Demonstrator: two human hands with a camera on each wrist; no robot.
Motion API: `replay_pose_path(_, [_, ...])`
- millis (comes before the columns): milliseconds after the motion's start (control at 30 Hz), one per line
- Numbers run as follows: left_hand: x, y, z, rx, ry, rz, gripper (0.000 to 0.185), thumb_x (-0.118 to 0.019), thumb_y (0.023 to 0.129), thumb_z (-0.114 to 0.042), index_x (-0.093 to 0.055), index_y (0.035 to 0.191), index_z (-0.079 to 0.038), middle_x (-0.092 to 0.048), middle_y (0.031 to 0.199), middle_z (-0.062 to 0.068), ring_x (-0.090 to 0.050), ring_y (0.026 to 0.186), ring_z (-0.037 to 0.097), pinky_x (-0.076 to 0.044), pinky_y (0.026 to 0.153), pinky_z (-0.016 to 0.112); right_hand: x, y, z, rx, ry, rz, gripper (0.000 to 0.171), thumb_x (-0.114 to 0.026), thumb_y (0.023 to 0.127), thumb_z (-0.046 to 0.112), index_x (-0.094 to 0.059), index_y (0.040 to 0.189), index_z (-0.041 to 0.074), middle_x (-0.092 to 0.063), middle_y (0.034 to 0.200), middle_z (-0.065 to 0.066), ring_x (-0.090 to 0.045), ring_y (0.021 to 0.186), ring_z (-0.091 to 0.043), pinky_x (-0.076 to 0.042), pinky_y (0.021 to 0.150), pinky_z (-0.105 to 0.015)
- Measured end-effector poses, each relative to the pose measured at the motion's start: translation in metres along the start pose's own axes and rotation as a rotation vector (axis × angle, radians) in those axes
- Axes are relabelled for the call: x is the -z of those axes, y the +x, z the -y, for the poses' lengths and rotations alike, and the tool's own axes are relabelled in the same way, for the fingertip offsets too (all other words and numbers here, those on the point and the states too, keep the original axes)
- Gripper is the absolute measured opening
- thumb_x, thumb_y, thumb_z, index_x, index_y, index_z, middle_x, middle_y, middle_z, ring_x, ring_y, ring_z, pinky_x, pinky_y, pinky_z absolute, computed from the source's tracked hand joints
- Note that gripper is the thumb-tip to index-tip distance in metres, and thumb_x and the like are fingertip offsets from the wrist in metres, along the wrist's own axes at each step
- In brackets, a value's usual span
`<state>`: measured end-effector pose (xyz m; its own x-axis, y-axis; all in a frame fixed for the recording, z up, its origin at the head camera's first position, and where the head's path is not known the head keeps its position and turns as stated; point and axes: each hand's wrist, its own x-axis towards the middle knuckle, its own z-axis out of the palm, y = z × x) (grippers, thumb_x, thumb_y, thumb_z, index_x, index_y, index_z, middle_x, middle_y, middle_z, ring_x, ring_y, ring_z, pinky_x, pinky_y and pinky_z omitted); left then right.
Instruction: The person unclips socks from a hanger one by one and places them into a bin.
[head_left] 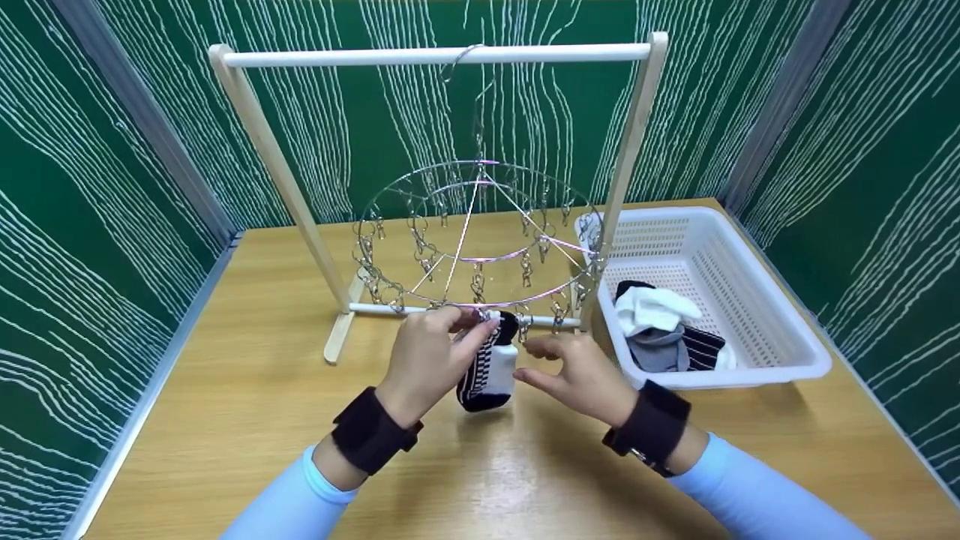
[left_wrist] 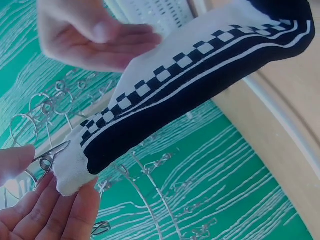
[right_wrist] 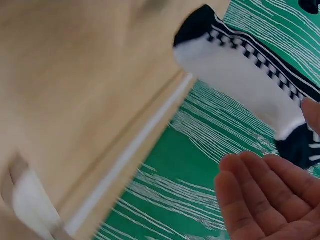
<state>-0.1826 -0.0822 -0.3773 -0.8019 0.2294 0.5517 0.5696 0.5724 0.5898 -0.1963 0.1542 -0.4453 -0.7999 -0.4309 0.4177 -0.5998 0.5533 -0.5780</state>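
The sock (head_left: 489,369), black and white with a checked band, hangs at the centre of the head view from a clip (head_left: 491,316) on the lower front of the wire hanger (head_left: 480,240). Its long axis runs straight down, toe just above the worktop (head_left: 247,390). The left hand (head_left: 431,352) is nearer: its fingers (left_wrist: 55,210) pinch the clip and the sock's white cuff end. The right hand (head_left: 581,375) sits just right of the sock, fingers relaxed and holding nothing, perhaps brushing it. Behind stands the rack (head_left: 442,56). At right a basket (head_left: 757,300) holds more socks (head_left: 660,326).
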Motion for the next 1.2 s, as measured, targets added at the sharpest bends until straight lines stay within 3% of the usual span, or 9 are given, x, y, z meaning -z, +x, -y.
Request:
replay_pose_path(100, [0.0, 0.0, 0.0, -0.004, 0.001, -0.005, 0.019, -0.082, 0.098, -0.019, -0.081, 0.095, 0.0, -0.084, 0.09, 0.012, -0.082, 0.084, 0.024, -0.068, 0.079, 0.04, -0.008, 0.005, -0.005, -0.091, 0.136, 0.062, 0.034, -0.086, 0.093, 0.019, -0.078, 0.113, -0.008, -0.081, 0.108, -0.023, -0.078, 0.1, -0.041, -0.065, 0.091, -0.053])
replay_pose_path(200, [0.0, 0.0, -0.001, -0.006, -0.002, -0.004, 0.019, -0.082, 0.098, -0.019, -0.081, 0.095, -0.001, -0.084, 0.09, 0.012, -0.082, 0.084, 0.024, -0.068, 0.079, 0.04, -0.017, 0.008, -0.01, -0.168, 0.277, 0.123, 0.032, -0.085, 0.094, 0.018, -0.076, 0.112, -0.008, -0.081, 0.106, -0.022, -0.079, 0.099, -0.038, -0.066, 0.093, -0.048])
replay_pose_path(467, [-0.001, 0.0, 0.0, -0.031, -0.005, -0.02, 0.018, -0.082, 0.098, -0.017, -0.081, 0.095, 0.0, -0.084, 0.09, 0.012, -0.083, 0.085, 0.025, -0.067, 0.078, 0.041, -0.032, 0.013, -0.018, -0.222, 0.535, 0.226, 0.022, -0.08, 0.096, 0.008, -0.075, 0.108, -0.01, -0.079, 0.091, -0.015, -0.071, 0.078, -0.005, -0.058, 0.074, -0.019])
replay_pose_path(600, [-0.001, 0.0, 0.001, -0.043, -0.015, -0.029, 0.018, -0.081, 0.098, -0.016, -0.081, 0.096, 0.001, -0.083, 0.091, 0.013, -0.083, 0.085, 0.025, -0.068, 0.078, 0.041, -0.036, 0.014, -0.017, -0.248, 0.591, 0.206, 0.021, -0.077, 0.097, 0.007, -0.07, 0.094, -0.013, -0.066, 0.074, 0.006, -0.052, 0.064, 0.0, -0.042, 0.061, -0.016])
replay_pose_path(700, [-0.001, -0.001, 0.001, -0.034, -0.025, -0.033, 0.018, -0.082, 0.097, -0.016, -0.08, 0.095, 0.002, -0.083, 0.09, 0.015, -0.082, 0.083, 0.025, -0.068, 0.076, 0.041, -0.038, 0.015, -0.016, -0.266, 0.636, 0.175, 0.024, -0.075, 0.098, 0.005, -0.067, 0.091, -0.016, -0.058, 0.07, 0.014, -0.047, 0.063, 0.0, -0.038, 0.061, -0.016])
replay_pose_path(933, [-0.001, -0.001, 0.002, -0.03, -0.037, -0.03, 0.016, -0.081, 0.098, -0.014, -0.08, 0.095, 0.002, -0.083, 0.092, 0.015, -0.083, 0.084, 0.026, -0.068, 0.079, 0.041, -0.039, 0.015, -0.013, -0.315, 0.663, 0.113, 0.021, -0.075, 0.097, 0.003, -0.074, 0.098, -0.018, -0.067, 0.072, 0.013, -0.057, 0.069, -0.002, -0.045, 0.068, -0.018])
replay_pose_path(1067, [-0.001, -0.001, 0.002, -0.04, -0.051, -0.044, 0.015, -0.08, 0.098, -0.012, -0.08, 0.093, 0.002, -0.083, 0.091, 0.016, -0.083, 0.085, 0.028, -0.068, 0.08, 0.042, -0.038, 0.016, -0.012, -0.316, 0.65, 0.115, 0.021, -0.076, 0.098, 0.005, -0.076, 0.099, -0.016, -0.067, 0.071, 0.013, -0.054, 0.067, -0.002, -0.043, 0.065, -0.017])
replay_pose_path(1133, [-0.001, -0.001, 0.002, -0.048, -0.048, -0.054, 0.015, -0.081, 0.098, -0.012, -0.08, 0.091, 0.001, -0.083, 0.09, 0.015, -0.083, 0.085, 0.026, -0.068, 0.078, 0.04, -0.038, 0.016, -0.012, -0.311, 0.647, 0.115, 0.021, -0.076, 0.098, 0.005, -0.076, 0.097, -0.016, -0.065, 0.07, 0.013, -0.053, 0.066, -0.002, -0.042, 0.064, -0.017])
replay_pose_path(1200, [-0.001, -0.001, 0.003, -0.056, -0.038, -0.06, 0.014, -0.081, 0.098, -0.011, -0.08, 0.09, 0.0, -0.083, 0.089, 0.014, -0.077, 0.072, 0.018, -0.064, 0.068, 0.033, -0.037, 0.016, -0.012, -0.306, 0.651, 0.117, 0.022, -0.076, 0.098, 0.005, -0.075, 0.095, -0.017, -0.063, 0.069, 0.013, -0.052, 0.066, -0.001, -0.041, 0.063, -0.017])
